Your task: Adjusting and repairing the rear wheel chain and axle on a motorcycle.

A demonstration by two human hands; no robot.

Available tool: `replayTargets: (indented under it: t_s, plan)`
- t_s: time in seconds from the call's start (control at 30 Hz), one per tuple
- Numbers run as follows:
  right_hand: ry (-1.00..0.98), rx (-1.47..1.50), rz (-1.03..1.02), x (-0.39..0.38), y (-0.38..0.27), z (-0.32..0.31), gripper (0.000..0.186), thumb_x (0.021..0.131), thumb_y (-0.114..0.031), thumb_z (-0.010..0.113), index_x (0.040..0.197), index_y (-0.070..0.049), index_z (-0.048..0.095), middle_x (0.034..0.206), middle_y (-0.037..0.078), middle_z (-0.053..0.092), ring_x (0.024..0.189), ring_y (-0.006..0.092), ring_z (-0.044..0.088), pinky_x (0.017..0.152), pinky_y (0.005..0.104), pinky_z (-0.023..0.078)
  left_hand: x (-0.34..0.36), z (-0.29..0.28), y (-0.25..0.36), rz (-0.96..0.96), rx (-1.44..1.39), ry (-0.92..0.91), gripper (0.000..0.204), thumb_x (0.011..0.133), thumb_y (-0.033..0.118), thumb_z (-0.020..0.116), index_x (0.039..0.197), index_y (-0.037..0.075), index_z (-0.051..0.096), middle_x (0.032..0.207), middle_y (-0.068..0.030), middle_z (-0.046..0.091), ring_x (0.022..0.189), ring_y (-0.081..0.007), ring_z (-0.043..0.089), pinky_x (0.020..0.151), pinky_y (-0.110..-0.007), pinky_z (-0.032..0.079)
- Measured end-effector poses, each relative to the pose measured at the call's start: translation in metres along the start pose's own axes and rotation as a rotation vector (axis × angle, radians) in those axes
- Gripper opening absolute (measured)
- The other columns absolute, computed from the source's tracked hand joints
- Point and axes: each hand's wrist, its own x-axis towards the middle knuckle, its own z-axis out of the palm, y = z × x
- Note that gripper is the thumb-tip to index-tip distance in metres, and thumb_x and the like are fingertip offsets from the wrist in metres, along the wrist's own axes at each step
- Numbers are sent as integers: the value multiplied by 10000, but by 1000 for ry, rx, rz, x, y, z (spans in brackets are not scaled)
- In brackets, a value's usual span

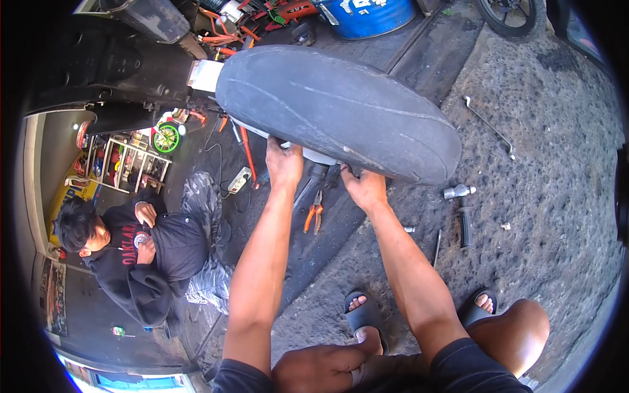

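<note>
Gripping the underside of a worn motorcycle tyre (341, 108): left hand (284, 162) and right hand (364, 188) are clasping, orange pliers (314, 216) lying below.

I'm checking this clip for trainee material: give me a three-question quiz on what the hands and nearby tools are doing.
1. True or false: both hands reach under the rear tyre of the motorcycle.
2. Which tool lies on the ground between the forearms? A) orange-handled pliers B) a saw C) a paint brush
3. Fill in: the long wrench lies on the rough ground to the person's ____.

Key:
1. True: the left hand and right hand both grip at the wheel's underside.
2. A, the orange-handled pliers.
3. Right.
</note>
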Motion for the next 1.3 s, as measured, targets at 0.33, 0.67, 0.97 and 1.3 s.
replayTargets:
  t_s: [0.33, 0.67, 0.97, 1.3]
  plan:
    - [26, 12, 69, -1, -1, 1, 371, 848, -292, 678, 1156, -85, 689, 1155, 193, 685, 1123, 393, 617, 966, 458, 477, 44, 18, -17, -492, -430, -51, 221, 911, 200, 656, 858, -14, 646, 704, -89, 623, 504, -207, 561, 443, -340, 479]
    - [-73, 12, 121, -7, -6, -4, 350, 863, -242, 665, 1161, -57, 674, 1178, 205, 663, 1151, 390, 597, 984, 453, 453, 51, 32, -73, -552, -36, 280, 653, 965, 503, 537, 1167, -113, 617, 1181, -312, 657, 1137, -439, 628, 960, -458, 487]
    - [-24, -106, 33, -14, 5, -5, 454, 831, -146, 633, 1253, 14, 589, 1249, 268, 585, 1221, 431, 528, 1051, 464, 405, -109, -15, -137, -177, 151, -81, 427, 976, 329, 569, 883, -80, 648, 899, -273, 697, 876, -431, 674, 778, -484, 501]
    - [-458, -545, 105, -150, 99, -5, 338, 852, -93, 629, 1158, 51, 617, 1007, 272, 620, 923, 460, 622, 823, 506, 507, -290, 25, -261, -68, 619, -496, 847, 936, 530, 553, 1520, -20, 283, 1557, -250, 296, 1464, -413, 251, 1190, -588, 192]
